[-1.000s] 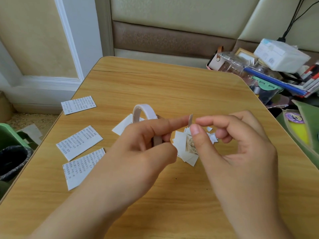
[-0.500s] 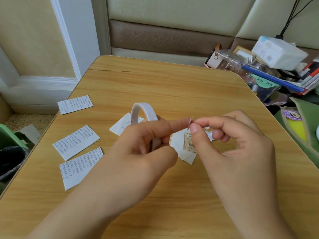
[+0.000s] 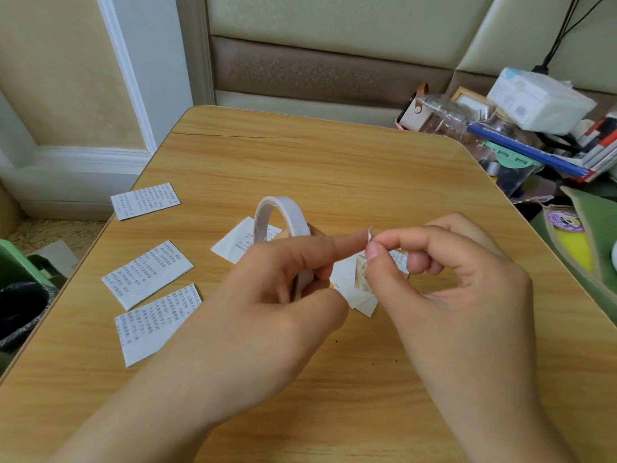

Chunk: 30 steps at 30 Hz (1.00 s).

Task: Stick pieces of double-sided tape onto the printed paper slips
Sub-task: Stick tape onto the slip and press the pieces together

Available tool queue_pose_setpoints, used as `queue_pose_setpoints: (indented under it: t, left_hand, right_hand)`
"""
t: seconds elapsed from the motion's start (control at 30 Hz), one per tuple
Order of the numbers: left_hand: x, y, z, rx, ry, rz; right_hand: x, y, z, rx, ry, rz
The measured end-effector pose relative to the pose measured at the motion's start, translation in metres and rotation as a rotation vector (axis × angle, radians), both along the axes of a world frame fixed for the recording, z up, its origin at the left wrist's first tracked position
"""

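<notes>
Tape piece (image 3: 370, 234) between both hands' fingertips

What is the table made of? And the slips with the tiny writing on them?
The table looks like wood, or a wood-print top: yellowish with grain lines and a smooth, slightly shiny finish. The slips look like thin matte white paper: flat, sharp-cornered, with printed dark text.

Wooden table (image 3: 334, 168); green bin (image 3: 16, 272) left; perhaps a tissue pack (image 3: 541, 101) right
</notes>
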<state>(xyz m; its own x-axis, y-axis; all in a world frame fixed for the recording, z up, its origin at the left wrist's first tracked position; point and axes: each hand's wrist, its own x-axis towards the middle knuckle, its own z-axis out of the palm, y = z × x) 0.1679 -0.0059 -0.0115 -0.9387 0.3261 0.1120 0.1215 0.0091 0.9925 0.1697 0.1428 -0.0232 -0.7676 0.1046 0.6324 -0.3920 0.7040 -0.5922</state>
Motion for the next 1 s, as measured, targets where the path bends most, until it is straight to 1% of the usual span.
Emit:
queue_pose_setpoints:
  t: [0.2,0.43,0.57,0.63,0.7,0.83,1.0]
  left_hand:
    - [-0.001,-0.003,0.002,0.015,-0.014,-0.021]
    - [-0.004,-0.008,-0.004,0.138,-0.036,-0.138]
    - [-0.006,-0.01,-0.006,0.197,-0.07,-0.182]
    - [-0.006,-0.011,-0.006,0.228,-0.086,-0.21]
    - [-0.006,-0.011,-0.006,0.238,-0.089,-0.216]
    - [-0.005,-0.009,-0.006,0.198,-0.052,-0.192]
    - [-0.002,-0.003,-0.004,0.042,-0.021,-0.045]
  right_hand:
    - [0.0,0.001,0.001,-0.055,-0.024,0.044]
    - [-0.001,0.003,0.003,-0.207,-0.105,0.141]
    - [-0.003,0.005,0.002,-0.348,-0.169,0.201]
    - [-0.003,0.005,0.002,-0.372,-0.186,0.202]
    - [-0.003,0.006,0.002,-0.316,-0.145,0.175]
    - [-0.001,0.004,0.003,-0.108,-0.054,0.085]
    - [-0.001,0.003,0.001,-0.004,-0.016,0.003]
